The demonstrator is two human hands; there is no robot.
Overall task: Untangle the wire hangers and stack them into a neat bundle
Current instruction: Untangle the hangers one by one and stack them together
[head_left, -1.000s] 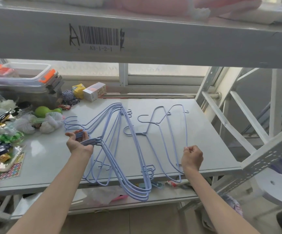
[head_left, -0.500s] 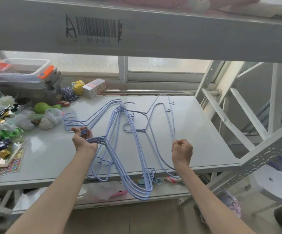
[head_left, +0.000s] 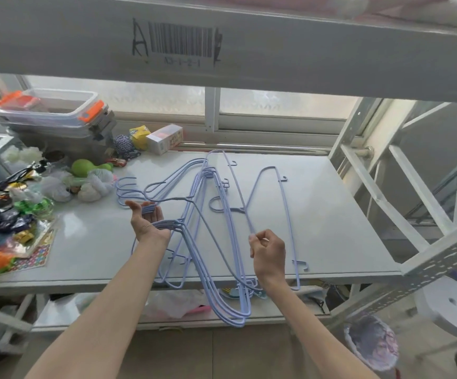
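Several light-blue wire hangers lie on the white shelf top (head_left: 331,214). My left hand (head_left: 146,222) grips a bundle of hangers (head_left: 194,236) by their necks, hooks pointing left, bodies running down past the shelf's front edge. My right hand (head_left: 267,248) pinches the wire of a single hanger (head_left: 249,187), which is lifted and leans toward the bundle. One more loose hanger (head_left: 287,214) lies flat to the right of it.
Clutter fills the left side: a green toy (head_left: 89,166), mesh balls, wrapped sweets, a clear box with orange clips (head_left: 52,110), small cartons (head_left: 164,138). A shelf beam with a barcode (head_left: 181,42) hangs overhead. White rack struts stand at right. A lower shelf holds bags.
My right hand has moved left toward the bundle, bringing the pinched hanger with it. One hanger stays flat at the right. My left hand has kept its grip.
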